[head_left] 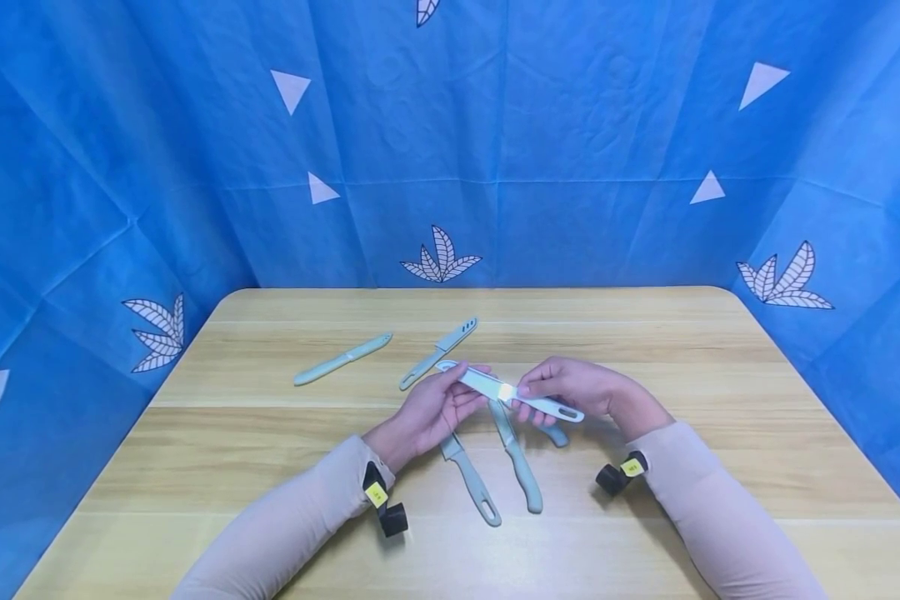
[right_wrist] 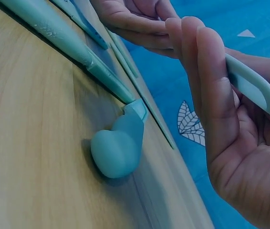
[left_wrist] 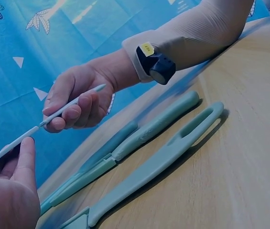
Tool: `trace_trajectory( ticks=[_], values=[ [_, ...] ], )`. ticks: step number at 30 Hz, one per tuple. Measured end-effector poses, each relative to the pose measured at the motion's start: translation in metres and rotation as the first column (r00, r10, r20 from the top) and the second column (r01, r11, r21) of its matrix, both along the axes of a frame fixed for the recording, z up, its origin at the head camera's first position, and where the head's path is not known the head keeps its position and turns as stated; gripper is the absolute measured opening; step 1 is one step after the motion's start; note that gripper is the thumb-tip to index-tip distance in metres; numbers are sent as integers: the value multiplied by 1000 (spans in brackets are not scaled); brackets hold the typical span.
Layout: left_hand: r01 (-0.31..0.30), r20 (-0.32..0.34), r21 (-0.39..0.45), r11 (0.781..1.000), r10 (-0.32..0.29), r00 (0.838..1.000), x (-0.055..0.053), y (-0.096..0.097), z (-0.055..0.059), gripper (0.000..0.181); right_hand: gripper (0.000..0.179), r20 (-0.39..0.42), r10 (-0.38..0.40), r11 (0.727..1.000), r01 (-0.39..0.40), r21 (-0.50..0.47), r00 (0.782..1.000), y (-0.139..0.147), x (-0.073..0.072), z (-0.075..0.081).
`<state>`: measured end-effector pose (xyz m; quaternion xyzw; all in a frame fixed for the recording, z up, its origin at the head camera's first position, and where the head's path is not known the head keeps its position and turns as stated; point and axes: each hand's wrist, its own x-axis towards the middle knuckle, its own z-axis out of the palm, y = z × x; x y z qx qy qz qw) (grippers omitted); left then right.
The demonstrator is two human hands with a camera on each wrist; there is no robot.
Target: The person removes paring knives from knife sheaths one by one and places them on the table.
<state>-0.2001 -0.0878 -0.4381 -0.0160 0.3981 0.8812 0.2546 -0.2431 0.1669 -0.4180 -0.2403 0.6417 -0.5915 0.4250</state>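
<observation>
Over the middle of the table, both hands hold a pale green knife (head_left: 551, 407) with a slotted handle. My left hand (head_left: 427, 408) grips the light blade cover (head_left: 480, 382) between thumb and fingers. My right hand (head_left: 570, 383) pinches the handle, its fingers curled beneath in the left wrist view. Below the hands lie a knife with a slotted handle (head_left: 476, 492) and one with a solid handle (head_left: 523, 471), their far ends partly hidden. Another green handle (head_left: 555, 434) shows under the right hand.
Farther back on the wooden table (head_left: 645, 333) lie a slim green knife (head_left: 345, 358) and a knife with slots near its tip (head_left: 438, 354). A blue patterned cloth (head_left: 570, 125) hangs behind and on both sides. Each wrist wears a small black camera.
</observation>
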Motion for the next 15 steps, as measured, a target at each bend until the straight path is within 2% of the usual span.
trace_trajectory(
  ticks=[6,15],
  values=[
    [-1,-13,1,1000,2,1000,0,-1,1,41,29,-2,4,1000,-4,3,1000,2,-2,-1],
    [-19,-7,1,1000,19,1000,-1,-2,1,41,34,-3,10,1000,-9,25,1000,3,-2,2]
  ],
)
